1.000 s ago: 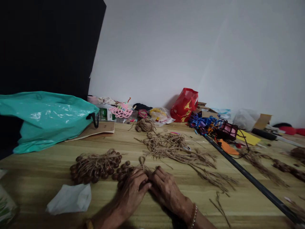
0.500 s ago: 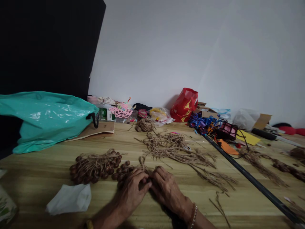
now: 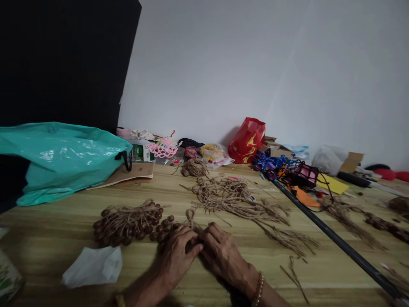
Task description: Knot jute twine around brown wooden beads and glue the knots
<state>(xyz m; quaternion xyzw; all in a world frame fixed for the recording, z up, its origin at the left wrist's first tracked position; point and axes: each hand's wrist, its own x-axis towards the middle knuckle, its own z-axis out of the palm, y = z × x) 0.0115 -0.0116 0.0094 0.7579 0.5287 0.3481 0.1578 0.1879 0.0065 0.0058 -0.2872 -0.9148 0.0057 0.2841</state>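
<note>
My left hand (image 3: pixel 179 251) and my right hand (image 3: pixel 223 251) meet low in the middle of the view, fingers bent and pinched close together. Between them they grip brown twine (image 3: pixel 190 214), whose small loop sticks up just beyond my fingertips; the pinched part is hidden by the fingers. Round brown wooden beads (image 3: pixel 166 228) lie against the far side of my left hand, partly covered by it. Farther left rests a bundle of beads strung on twine (image 3: pixel 129 221).
Loose twine lengths (image 3: pixel 233 198) and a twine ball (image 3: pixel 194 167) lie beyond my hands. A crumpled white tissue (image 3: pixel 92 266) and teal plastic bag (image 3: pixel 70 162) are left. A black bar (image 3: pixel 332 236) crosses the right side. A red bag (image 3: pixel 247 143) stands by the wall.
Almost nothing differs. The fingers of both hands have shifted very slightly at the twine, while everything else on the table stays in place.
</note>
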